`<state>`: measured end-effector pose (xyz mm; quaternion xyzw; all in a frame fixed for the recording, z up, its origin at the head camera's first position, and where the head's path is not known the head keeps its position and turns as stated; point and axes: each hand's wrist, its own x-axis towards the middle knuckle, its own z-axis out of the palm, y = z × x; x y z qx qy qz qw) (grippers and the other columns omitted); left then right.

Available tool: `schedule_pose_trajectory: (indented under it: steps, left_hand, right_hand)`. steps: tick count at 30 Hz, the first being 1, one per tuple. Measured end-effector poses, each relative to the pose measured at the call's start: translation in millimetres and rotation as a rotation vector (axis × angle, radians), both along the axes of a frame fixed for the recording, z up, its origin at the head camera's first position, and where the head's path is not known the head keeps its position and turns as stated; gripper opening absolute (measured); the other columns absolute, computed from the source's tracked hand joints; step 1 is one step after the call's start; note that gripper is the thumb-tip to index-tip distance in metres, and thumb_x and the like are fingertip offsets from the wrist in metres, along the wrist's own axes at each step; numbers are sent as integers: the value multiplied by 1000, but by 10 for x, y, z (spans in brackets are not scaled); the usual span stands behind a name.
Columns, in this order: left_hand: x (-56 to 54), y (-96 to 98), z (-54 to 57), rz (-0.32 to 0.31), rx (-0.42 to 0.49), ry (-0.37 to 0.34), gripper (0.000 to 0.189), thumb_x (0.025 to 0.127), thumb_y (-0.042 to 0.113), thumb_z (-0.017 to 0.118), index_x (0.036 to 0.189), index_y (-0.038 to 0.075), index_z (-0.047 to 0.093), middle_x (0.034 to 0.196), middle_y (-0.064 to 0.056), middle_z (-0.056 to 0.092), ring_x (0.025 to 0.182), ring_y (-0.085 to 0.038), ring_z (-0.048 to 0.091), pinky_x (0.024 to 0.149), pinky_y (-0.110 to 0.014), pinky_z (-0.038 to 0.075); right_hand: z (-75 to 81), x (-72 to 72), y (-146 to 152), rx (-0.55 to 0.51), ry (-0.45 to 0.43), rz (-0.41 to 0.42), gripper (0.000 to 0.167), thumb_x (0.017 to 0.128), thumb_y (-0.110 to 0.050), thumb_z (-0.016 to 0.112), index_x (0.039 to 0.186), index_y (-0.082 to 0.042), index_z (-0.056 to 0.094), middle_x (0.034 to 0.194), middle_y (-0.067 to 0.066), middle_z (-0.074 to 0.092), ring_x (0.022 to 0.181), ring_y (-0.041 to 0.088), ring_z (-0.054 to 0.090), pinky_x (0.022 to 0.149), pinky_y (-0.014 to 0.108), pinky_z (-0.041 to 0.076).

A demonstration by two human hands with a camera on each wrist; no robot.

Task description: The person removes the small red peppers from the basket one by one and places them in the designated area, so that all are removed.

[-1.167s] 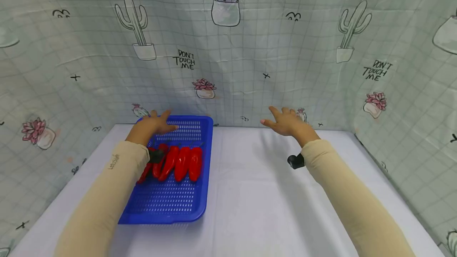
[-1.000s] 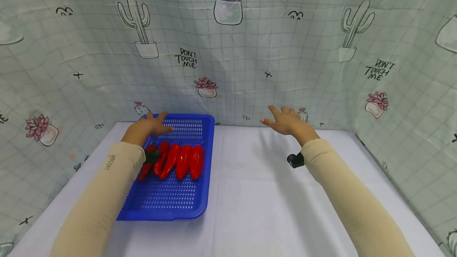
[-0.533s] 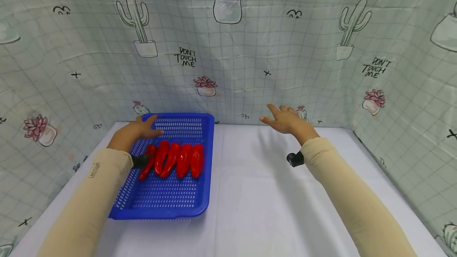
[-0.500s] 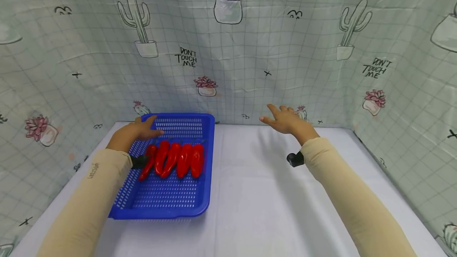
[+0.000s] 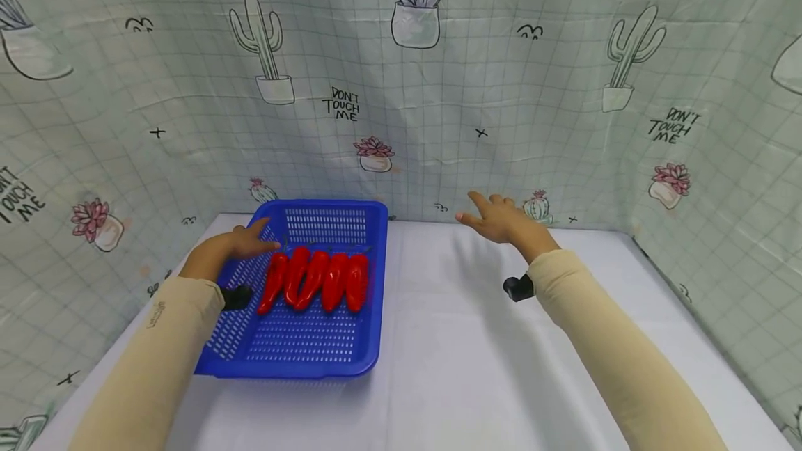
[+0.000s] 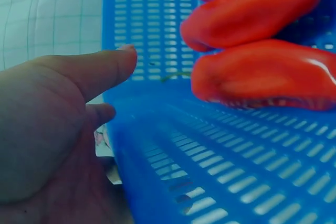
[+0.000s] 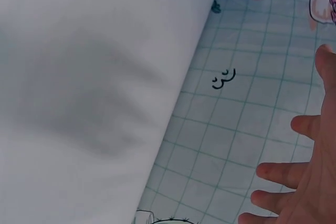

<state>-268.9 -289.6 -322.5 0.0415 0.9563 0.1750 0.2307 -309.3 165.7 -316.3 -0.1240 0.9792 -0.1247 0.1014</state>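
A blue perforated plastic basket (image 5: 381, 284) stands on the left of the table. Several long red peppers (image 5: 335, 282) with thin stems lie side by side across its middle. My left hand (image 5: 232, 249) is at the basket's left side, thumb and fingers spread, holding nothing. In the left wrist view, the thumb of that hand (image 6: 47, 119) points over the basket toward the peppers (image 6: 262, 74). Some fingers lie outside the basket wall, partly seen through its slots; whether they touch it I cannot tell. My right hand (image 5: 501, 220) hovers over the table's far right part with spread fingers and nothing in it.
A white cloth covers the table (image 5: 438, 339). Behind and at both sides hangs a pale checked curtain (image 5: 476, 75) printed with cacti and lettering. Black wrist cameras (image 5: 519, 288) sit under both cuffs. The right hand casts a shadow on the cloth.
My left hand has drawn left and nearer, from over the basket to its left side, uncovering the peppers. The right hand has stayed nearly still. The head view has shifted slightly.
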Motion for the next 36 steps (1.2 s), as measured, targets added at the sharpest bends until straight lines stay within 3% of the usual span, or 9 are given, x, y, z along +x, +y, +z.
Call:
schedule_pose_trajectory:
  steps: [5, 13, 20, 28, 32, 34, 36]
  left_hand:
    - [56, -116, -77, 0, 84, -8, 79, 100, 28, 44, 149, -13, -3, 147, -49, 8, 136, -65, 13, 109, -71, 19]
    - [58, -202, -159, -34, 125, 81, 70, 100, 18, 42, 149, -13, 3, 148, -47, 14, 136, -62, 22, 112, -68, 20]
    - [47, -259, -245, -20, 97, 149, 69, 93, 8, 43, 151, -7, 7, 145, -45, 26, 127, -60, 40, 105, -68, 32]
    - [59, -246, -272, -58, 63, 261, 69, 90, 4, 45, 150, -12, 12, 138, -46, 37, 124, -60, 43, 106, -65, 33]
    - [65, -212, -298, -51, 61, 308, 67, 90, 3, 43, 149, -14, 14, 130, -49, 41, 121, -61, 45, 104, -65, 36]
    - [73, -194, -318, -33, 83, 307, 67, 90, 2, 42, 149, -13, 14, 130, -50, 40, 121, -61, 44, 104, -66, 36]
    - [93, -199, -334, -7, 95, 289, 68, 90, 2, 41, 150, -12, 13, 131, -50, 38, 122, -62, 43, 103, -66, 37]
  right_hand:
    - [-17, 2, -88, -31, -7, 15, 75, 101, -55, 34, 158, -10, 14, 155, 36, 17, 142, 58, 13, 107, 74, 20]
    - [30, -52, -297, -211, 42, 41, 75, 104, -46, 34, 154, 5, 12, 153, 36, 24, 143, 50, 22, 115, 61, 23]
    - [96, -78, -498, -333, 72, -15, 76, 104, -49, 31, 154, 6, 15, 154, 31, 30, 143, 46, 29, 115, 57, 27]
    - [168, -87, -735, -477, 54, -86, 74, 103, -51, 31, 152, 4, 28, 152, 24, 39, 139, 39, 40, 113, 53, 33]
    - [222, -97, -906, -787, -110, -159, 70, 104, -48, 33, 150, 5, 31, 148, 26, 43, 135, 37, 46, 111, 45, 39]
    - [245, -103, -1008, -968, -202, -205, 68, 104, -45, 34, 149, 7, 31, 144, 28, 45, 131, 36, 50, 108, 42, 43]
    - [257, -105, -1139, -1080, -269, -229, 67, 105, -43, 34, 149, 8, 30, 144, 29, 44, 132, 37, 49, 108, 41, 43]
